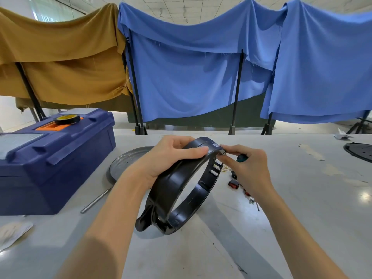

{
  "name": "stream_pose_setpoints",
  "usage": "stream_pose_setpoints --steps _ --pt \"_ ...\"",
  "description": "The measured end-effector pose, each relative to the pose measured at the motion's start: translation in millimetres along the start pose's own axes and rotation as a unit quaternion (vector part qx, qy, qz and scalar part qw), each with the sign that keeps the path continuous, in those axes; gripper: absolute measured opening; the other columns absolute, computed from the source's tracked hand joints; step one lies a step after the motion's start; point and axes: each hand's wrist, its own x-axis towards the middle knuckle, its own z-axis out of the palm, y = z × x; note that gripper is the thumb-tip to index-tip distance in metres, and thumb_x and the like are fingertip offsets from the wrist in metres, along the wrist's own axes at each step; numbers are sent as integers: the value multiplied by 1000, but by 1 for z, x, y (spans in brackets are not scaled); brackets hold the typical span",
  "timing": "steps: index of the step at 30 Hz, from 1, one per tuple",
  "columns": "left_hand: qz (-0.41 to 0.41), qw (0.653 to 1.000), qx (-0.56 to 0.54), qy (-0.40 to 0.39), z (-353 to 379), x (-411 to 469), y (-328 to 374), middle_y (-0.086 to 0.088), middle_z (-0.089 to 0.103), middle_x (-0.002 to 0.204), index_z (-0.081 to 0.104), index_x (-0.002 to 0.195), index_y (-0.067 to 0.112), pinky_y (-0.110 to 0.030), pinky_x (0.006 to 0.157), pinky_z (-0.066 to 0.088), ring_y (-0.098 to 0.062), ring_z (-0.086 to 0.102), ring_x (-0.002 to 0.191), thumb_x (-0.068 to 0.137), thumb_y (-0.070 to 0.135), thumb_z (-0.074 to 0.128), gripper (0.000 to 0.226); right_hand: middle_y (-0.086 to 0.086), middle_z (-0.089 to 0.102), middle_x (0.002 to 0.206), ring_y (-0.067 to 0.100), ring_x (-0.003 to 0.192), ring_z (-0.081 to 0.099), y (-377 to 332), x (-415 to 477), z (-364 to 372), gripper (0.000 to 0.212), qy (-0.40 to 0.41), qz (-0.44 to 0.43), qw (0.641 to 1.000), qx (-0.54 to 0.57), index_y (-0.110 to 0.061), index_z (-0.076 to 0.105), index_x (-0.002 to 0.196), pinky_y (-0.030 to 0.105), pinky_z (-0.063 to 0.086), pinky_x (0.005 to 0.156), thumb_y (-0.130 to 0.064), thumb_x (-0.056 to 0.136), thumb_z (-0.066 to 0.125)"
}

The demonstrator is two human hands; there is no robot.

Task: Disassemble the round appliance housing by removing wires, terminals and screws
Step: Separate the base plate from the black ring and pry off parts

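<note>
A black round housing ring (177, 190) stands tilted on its edge on the grey table, with its lower handle end resting on the surface. My left hand (167, 156) grips the ring's upper rim, thumb laid along the outside. My right hand (245, 168) is closed around a screwdriver with a dark green handle (242, 157), its fingertips pressed at the slotted upper right part of the ring. The screwdriver's tip is hidden behind the fingers. Red and black rocker switches (234, 183) and small screws (251, 200) lie on the table under my right wrist.
A dark blue toolbox (50, 162) with a tape roll (67, 119) on its lid stands at the left. A round metal plate (128, 160) lies behind the ring, a metal rod (95, 200) beside the toolbox. A black disc (360, 152) sits at the far right. Cloth-draped stands line the back.
</note>
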Motion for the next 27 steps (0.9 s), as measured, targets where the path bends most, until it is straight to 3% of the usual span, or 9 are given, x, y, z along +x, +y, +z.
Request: stream_pose_setpoints --steps 4,7,9,11,12,15,17,20,27 --pt "2 1000 -1 -9 -2 -2 1 -14 72 100 68 107 12 -31 70 56 -23 70 79 79 33 71 35 5 73 73 35 59 47 -2 -1 -4 26 -22 27 999 33 -21 77 103 37 48 54 -11 80 77" --pt "13 997 74 -22 -1 -6 -2 -7 72 103 65 111 19 -33 79 55 -23 69 88 86 31 67 27 -1 52 44 16 37 27 3 1 -20 25 -81 73 988 107 -23 78 100 22 29 39 -8 80 76" --pt "17 988 148 -45 5 -10 -8 4 70 110 60 120 30 -32 88 52 -18 67 98 89 30 65 32 1 63 51 14 32 28 3 4 -32 14 -87 92 984 127 -18 78 95 20 30 36 -15 82 75" --pt "38 979 186 -75 16 -12 -17 13 61 126 55 127 30 -22 94 47 -5 61 108 90 24 65 38 7 75 73 14 32 30 3 7 -41 14 0 105 984 144 -13 76 87 20 31 35 -26 87 70" --pt "54 971 215 -86 23 -13 -22 16 52 136 57 123 25 -17 96 43 1 56 113 90 23 64 34 7 75 74 14 31 31 3 9 -45 22 61 110 979 159 -12 74 81 20 30 35 -31 89 67" --pt "100 929 345 -88 50 -16 -45 15 31 152 57 108 18 -18 103 33 2 37 130 89 25 62 21 2 61 48 14 29 32 -5 11 -55 45 216 117 940 237 -16 64 54 18 27 34 -44 89 64" --pt "109 906 397 -101 69 -18 -65 10 26 155 52 99 15 -26 104 33 -2 29 136 89 25 59 15 -1 49 41 15 30 31 -12 11 -59 55 271 121 909 294 -18 57 43 17 26 35 -49 88 63" --pt "95 866 476 -122 90 -23 -91 10 14 156 42 91 20 -46 101 33 -15 33 135 91 26 53 12 -4 45 40 14 31 31 -20 10 -60 58 288 109 882 357 -18 53 39 17 25 37 -44 91 59" --pt "109 859 490 -104 102 -29 -106 6 15 149 35 86 21 -40 95 32 -21 39 112 90 22 48 14 1 46 40 14 28 30 -14 1 -36 57 234 109 903 344 -19 51 42 17 23 36 -36 96 55"
